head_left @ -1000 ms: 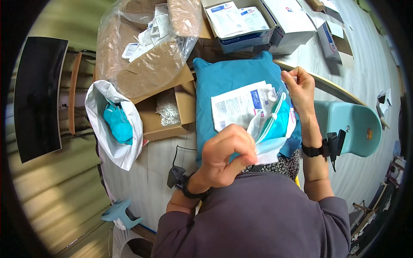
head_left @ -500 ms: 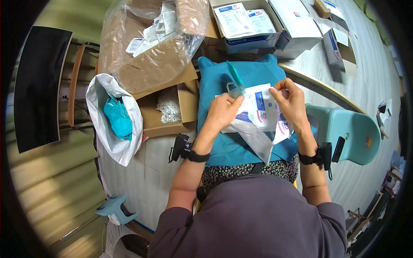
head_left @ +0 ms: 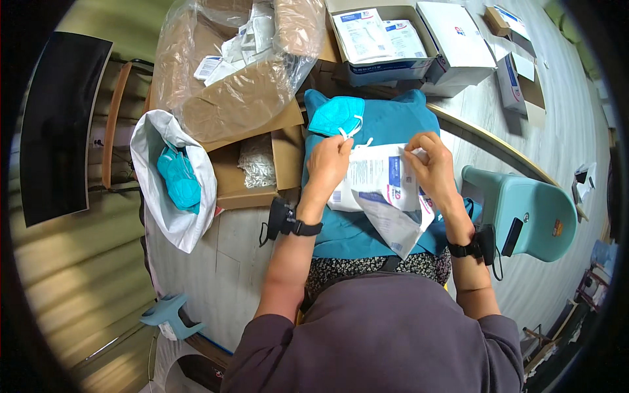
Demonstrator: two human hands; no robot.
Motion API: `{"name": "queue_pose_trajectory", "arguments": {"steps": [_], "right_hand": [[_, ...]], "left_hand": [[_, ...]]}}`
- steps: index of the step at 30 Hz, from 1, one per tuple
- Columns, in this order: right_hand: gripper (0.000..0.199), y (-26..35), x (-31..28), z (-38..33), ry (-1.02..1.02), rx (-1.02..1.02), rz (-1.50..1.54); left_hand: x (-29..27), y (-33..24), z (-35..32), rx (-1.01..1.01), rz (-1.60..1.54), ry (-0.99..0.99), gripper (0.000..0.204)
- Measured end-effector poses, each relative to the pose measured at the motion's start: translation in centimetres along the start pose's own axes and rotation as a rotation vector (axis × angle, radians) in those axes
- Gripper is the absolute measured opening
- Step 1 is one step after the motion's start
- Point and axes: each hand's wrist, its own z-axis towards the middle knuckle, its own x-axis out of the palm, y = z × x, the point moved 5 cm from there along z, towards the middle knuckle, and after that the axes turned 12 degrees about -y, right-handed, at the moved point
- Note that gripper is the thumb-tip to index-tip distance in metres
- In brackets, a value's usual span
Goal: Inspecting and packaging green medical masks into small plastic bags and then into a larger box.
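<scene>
A teal folded face mask (head_left: 335, 116) with white ear loops extends past the fingertips of my left hand (head_left: 327, 164), which pinches it near its lower corner. My right hand (head_left: 432, 167) has thumb and fingers pinched on the upper right edge of a white printed packet (head_left: 377, 170) with blue patches. Below it hangs a loose, crumpled packet flap (head_left: 396, 229); whether it belongs to the same packet I cannot tell. All this lies over a teal cloth-covered cushion (head_left: 403, 121) on my lap.
At left stand a white bag (head_left: 141, 157) holding teal masks and a cardboard box (head_left: 246, 196) of white strands. Beyond is a plastic-lined carton (head_left: 229, 108) with white packets. An open box of packets (head_left: 390, 69) stands at the back, a teal stool (head_left: 544, 216) at right.
My left hand has moved left, and the mask, edge-on before, now shows its broad side farther left, away from the packet. My right hand stays at the packet's edge.
</scene>
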Motion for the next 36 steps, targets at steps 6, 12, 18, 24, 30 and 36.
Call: {"name": "queue_pose_trajectory", "arguments": {"steps": [6,12,18,24,30,36], "right_hand": [[0.005,0.2,-0.5,-0.3,0.081,0.188,0.334],[0.010,3.6,-0.3,-0.5,0.136,0.151,0.513],[0.010,7.2,-1.0,-0.3,0.197,-0.029,0.264],[0.011,8.4,-0.9,-0.9,0.082,-0.039,0.269],[0.012,5.8,0.8,-0.3,-0.061,0.062,0.352],[0.015,-2.5,-1.5,2.5,-0.281,0.203,0.252]], "left_hand": [[-6.9,-4.1,-2.5,0.485,-0.196,-0.733,0.021],[-10.3,-4.3,-1.9,0.276,-0.786,-0.479,0.012],[-8.4,-10.4,-5.1,0.645,-0.338,-0.078,0.014],[-6.0,-10.0,-6.9,0.835,-0.177,-0.106,0.018],[-7.3,-11.3,-9.4,1.063,-0.035,-0.348,0.020],[-11.2,-11.1,-13.2,0.973,-0.374,-0.374,0.022]]}}
